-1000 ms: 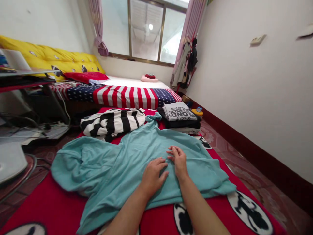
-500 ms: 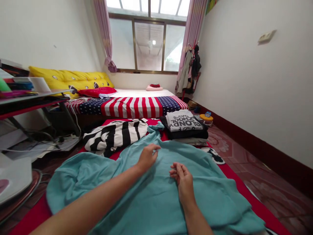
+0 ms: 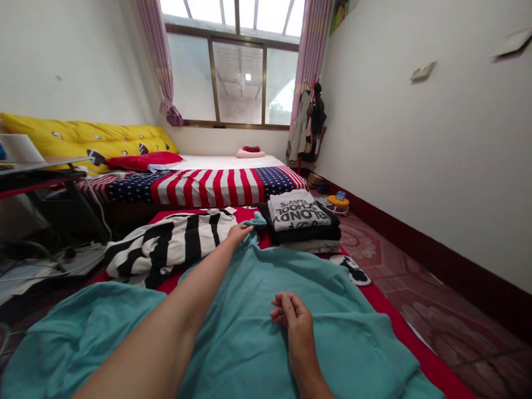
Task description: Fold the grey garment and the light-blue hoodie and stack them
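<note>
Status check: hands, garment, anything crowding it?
Left hand at far sleeve of teal garment, grip unclear. Right hand over its body, fingers curled. Garment spread, wrinkled. Striped clothing and folded stack flank the sleeve.

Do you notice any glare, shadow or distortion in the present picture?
Head view: the window's upper panes glare nearly white; head view: a soft shadow lies by the right hand on the teal garment; head view: the left forearm looks enlarged toward the bottom edge, probably wide-lens distortion.
</note>
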`<action>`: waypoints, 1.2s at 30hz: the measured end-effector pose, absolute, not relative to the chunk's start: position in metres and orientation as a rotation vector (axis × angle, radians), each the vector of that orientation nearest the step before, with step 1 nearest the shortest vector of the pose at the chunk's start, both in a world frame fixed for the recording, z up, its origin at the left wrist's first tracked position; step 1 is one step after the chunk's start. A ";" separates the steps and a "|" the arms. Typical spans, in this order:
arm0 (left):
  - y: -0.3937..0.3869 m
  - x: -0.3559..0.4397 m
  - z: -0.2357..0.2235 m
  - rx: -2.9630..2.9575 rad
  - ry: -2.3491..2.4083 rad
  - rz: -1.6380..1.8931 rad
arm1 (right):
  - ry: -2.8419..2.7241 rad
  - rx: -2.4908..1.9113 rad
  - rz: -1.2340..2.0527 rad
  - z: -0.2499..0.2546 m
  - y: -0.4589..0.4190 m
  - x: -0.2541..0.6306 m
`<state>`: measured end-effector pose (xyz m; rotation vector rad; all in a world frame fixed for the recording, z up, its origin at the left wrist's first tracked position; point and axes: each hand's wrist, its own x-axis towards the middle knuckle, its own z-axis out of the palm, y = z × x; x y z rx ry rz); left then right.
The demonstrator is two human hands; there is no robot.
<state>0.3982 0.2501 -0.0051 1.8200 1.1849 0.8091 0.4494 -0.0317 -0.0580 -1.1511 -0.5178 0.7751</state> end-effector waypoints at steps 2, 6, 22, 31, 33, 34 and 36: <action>0.250 0.398 -0.012 1.667 1.183 0.776 | -0.523 -1.153 0.778 -0.057 -0.031 0.449; 0.240 0.394 -0.015 1.380 1.146 0.885 | -0.543 -1.162 0.773 -0.054 -0.031 0.449; 0.045 0.134 0.019 1.568 1.121 0.558 | -0.564 -1.094 0.752 -0.064 -0.029 0.449; 0.014 0.168 0.015 2.313 1.169 0.785 | -0.535 -1.209 0.486 -0.061 -0.042 0.451; 0.010 0.198 0.011 2.494 1.039 0.742 | -0.585 -1.296 0.328 -0.059 -0.046 0.453; 0.008 0.211 0.006 2.554 1.000 0.676 | -0.631 -1.328 0.245 -0.058 -0.048 0.453; 0.007 0.232 -0.010 2.628 0.959 0.495 | -0.750 -1.352 0.104 -0.055 -0.052 0.451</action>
